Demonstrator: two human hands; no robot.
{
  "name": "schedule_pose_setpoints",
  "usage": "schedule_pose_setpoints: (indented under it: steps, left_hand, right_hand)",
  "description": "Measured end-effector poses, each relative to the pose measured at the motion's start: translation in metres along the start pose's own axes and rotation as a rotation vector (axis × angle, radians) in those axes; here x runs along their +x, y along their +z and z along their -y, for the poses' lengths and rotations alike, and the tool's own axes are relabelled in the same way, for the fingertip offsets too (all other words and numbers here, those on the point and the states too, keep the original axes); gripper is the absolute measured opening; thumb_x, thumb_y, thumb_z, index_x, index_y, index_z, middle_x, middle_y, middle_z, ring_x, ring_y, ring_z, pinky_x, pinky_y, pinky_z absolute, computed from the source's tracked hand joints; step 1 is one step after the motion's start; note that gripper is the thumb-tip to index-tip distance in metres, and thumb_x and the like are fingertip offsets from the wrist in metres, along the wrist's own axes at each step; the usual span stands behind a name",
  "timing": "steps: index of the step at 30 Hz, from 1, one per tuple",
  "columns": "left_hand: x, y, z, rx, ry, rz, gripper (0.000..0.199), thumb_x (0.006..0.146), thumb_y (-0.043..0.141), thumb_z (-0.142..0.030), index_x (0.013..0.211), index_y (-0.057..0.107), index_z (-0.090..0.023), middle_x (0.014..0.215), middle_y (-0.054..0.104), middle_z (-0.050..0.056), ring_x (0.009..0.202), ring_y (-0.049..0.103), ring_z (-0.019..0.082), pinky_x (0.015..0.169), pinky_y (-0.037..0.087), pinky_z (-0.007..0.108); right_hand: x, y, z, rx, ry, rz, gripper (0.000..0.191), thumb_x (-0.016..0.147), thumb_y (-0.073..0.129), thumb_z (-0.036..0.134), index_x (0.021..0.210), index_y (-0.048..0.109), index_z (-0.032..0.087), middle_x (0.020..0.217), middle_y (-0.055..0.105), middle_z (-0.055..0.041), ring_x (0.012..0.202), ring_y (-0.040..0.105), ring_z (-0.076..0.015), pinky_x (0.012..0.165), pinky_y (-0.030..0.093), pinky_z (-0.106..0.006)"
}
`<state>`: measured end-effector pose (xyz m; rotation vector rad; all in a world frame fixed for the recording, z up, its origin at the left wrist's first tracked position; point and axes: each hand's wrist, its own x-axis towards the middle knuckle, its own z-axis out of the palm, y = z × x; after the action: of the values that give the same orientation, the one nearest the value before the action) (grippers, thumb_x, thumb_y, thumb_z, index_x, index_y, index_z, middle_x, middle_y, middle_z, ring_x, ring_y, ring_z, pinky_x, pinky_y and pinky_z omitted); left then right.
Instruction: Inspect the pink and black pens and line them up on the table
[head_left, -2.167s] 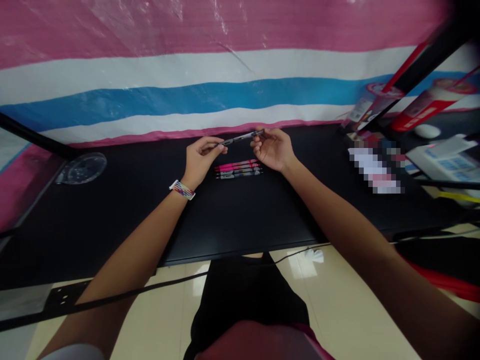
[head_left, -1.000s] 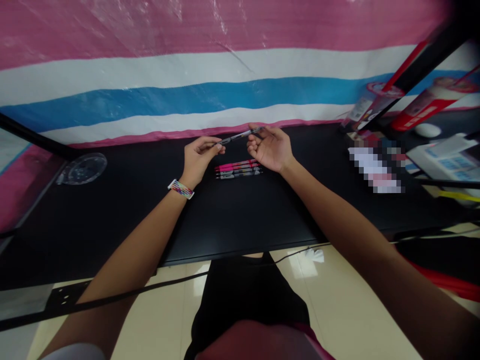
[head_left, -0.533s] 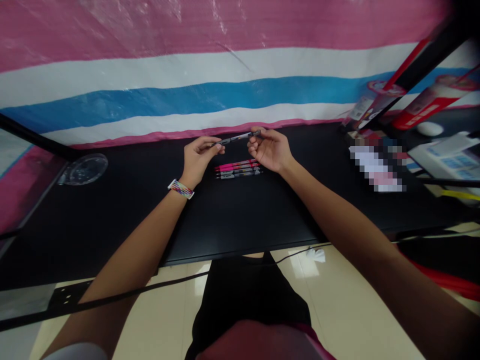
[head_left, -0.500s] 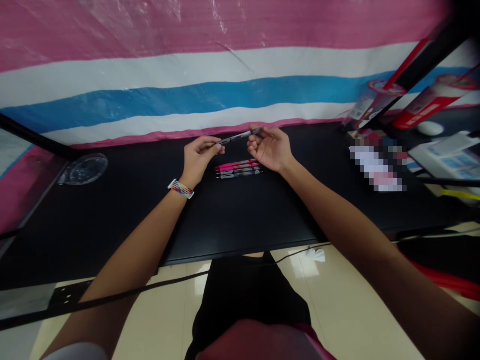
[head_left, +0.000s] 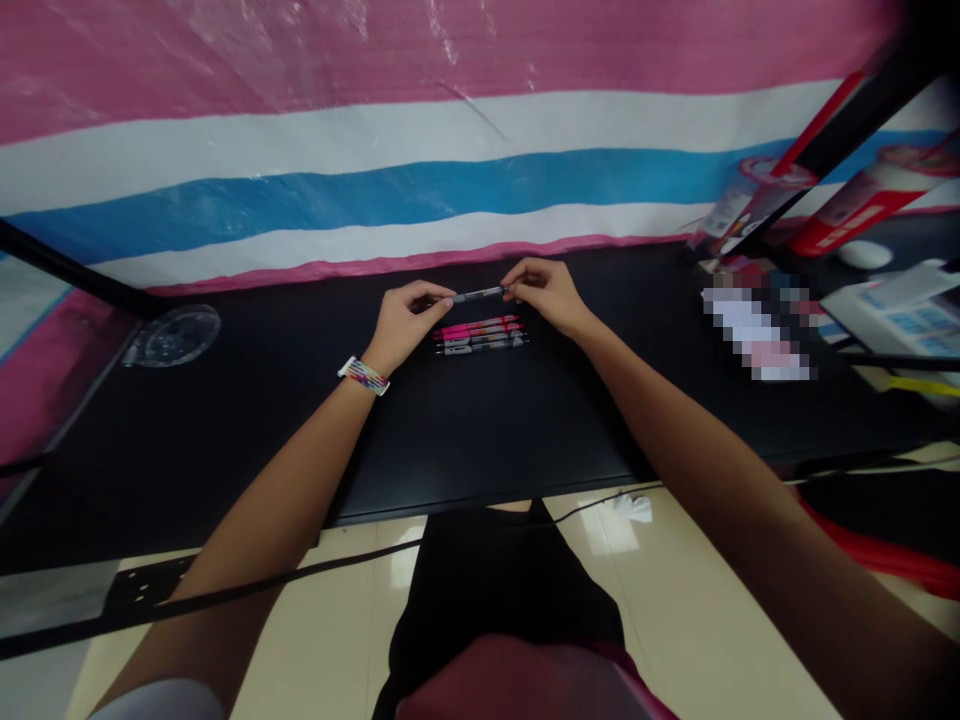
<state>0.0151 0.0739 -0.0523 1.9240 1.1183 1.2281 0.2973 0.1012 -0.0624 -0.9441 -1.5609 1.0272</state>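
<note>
While my left hand (head_left: 405, 318) and right hand (head_left: 541, 292) pinch the dark pen (head_left: 480, 294) by its ends, I judge it needs laying level beside the pen row (head_left: 480, 336).

Black desk (head_left: 480, 430), matte top. Row of pens (head_left: 480, 337) lying side by side near centre; clear round dish (head_left: 174, 335) at 9 o'clock. Papers and boxes (head_left: 892, 320) piled at 3 o'clock.

Single head view looks forward and down on black desk (head_left: 480, 430), close
</note>
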Motion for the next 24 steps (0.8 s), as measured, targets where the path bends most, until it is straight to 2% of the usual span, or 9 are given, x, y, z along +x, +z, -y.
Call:
schedule_pose_setpoints:
  steps: [4,7,13,17,24]
  left_hand:
    - [-0.002,0.0,-0.004,0.107,0.022,0.032,0.009,0.093,0.081,-0.028,0.099,0.088,-0.025,0.097,0.086,0.007,0.091,0.077,0.024,0.09,0.062,0.042]
    - [-0.002,-0.001,-0.004,0.161,0.02,0.052,0.008,0.092,0.081,-0.027,0.097,0.088,-0.026,0.099,0.087,0.006,0.093,0.077,0.025,0.094,0.06,0.046]
    - [-0.002,-0.002,-0.003,0.28,-0.014,0.106,0.007,0.092,0.081,-0.026,0.095,0.087,-0.027,0.099,0.086,0.005,0.097,0.075,0.026,0.101,0.057,0.049]
    - [-0.001,-0.001,-0.002,0.313,0.029,0.112,0.01,0.09,0.08,-0.021,0.093,0.087,-0.028,0.095,0.083,0.003,0.096,0.072,0.026,0.106,0.054,0.051]
    - [0.001,0.001,0.008,0.298,0.068,0.121,0.014,0.088,0.08,-0.02,0.087,0.088,-0.032,0.091,0.082,0.004,0.094,0.069,0.029,0.106,0.053,0.055]
  right_hand:
    - [-0.002,-0.006,0.002,-0.148,-0.037,0.05,0.008,0.08,0.077,0.023,0.087,0.08,0.023,0.086,0.077,-0.005,0.084,0.072,-0.0245,0.088,0.06,-0.045]
    - [-0.004,-0.007,0.003,-0.251,-0.074,0.081,0.008,0.08,0.076,0.022,0.085,0.082,0.024,0.091,0.078,-0.0061,0.088,0.073,-0.0264,0.091,0.06,-0.047]
    - [-0.006,-0.008,0.005,-0.442,-0.135,0.158,0.011,0.078,0.074,0.023,0.082,0.084,0.024,0.089,0.081,-0.0056,0.09,0.073,-0.0277,0.091,0.056,-0.046]
    - [-0.006,-0.007,0.006,-0.468,-0.146,0.169,0.011,0.078,0.074,0.024,0.081,0.084,0.025,0.087,0.081,-0.0048,0.089,0.071,-0.0266,0.089,0.054,-0.044]
    - [-0.007,-0.007,0.003,-0.448,-0.166,0.162,0.01,0.078,0.075,0.022,0.08,0.084,0.026,0.084,0.077,-0.0039,0.084,0.067,-0.0249,0.085,0.052,-0.044]
